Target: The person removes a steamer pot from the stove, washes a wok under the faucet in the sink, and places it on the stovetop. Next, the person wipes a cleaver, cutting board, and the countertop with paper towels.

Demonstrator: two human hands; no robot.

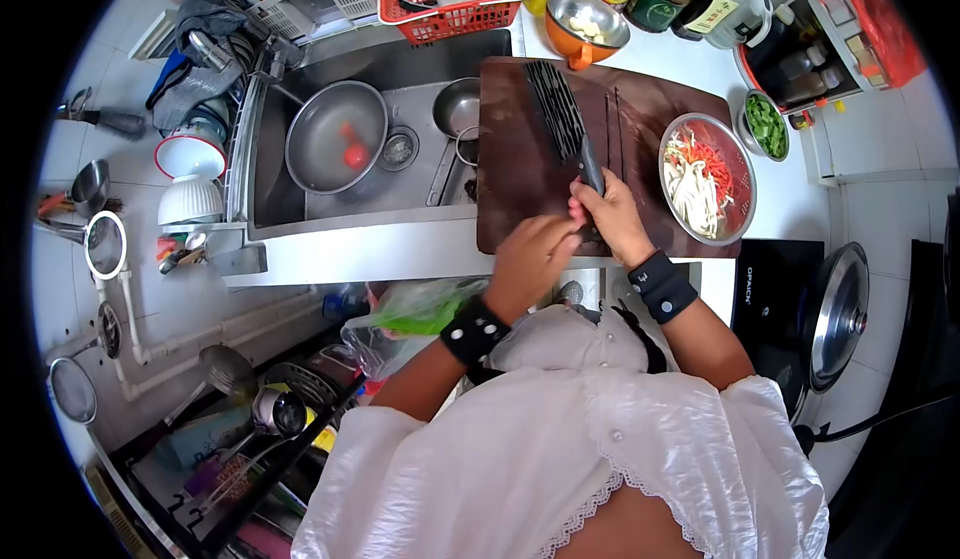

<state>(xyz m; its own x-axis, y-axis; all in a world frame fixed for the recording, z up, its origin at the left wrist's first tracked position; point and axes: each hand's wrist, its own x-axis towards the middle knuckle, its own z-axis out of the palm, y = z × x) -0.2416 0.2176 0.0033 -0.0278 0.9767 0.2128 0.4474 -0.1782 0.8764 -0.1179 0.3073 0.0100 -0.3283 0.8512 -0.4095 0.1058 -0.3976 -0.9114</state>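
Note:
My right hand (615, 219) grips the handle of a kitchen knife (556, 111), its broad, dark, patterned blade pointing away from me over the brown cutting board (515, 204). Close beside it is my left hand (535, 259), palm down, fingers loosely bent and slightly apart, with the tips by my right hand; I cannot tell whether they touch. Two thin dark sticks, like chopsticks (613, 134), lie right of the blade. On the board's right side stands a metal colander (748, 199) holding pale mushroom-like strips and shredded orange-red vegetable.
Left of the board, the sink (330, 221) holds a large metal basin (300, 154) with a round red item. A small bowl of chopped greens (767, 126), an orange-handled bowl (590, 51) and several bottles line the back right. A red basket (440, 24) stands behind the sink.

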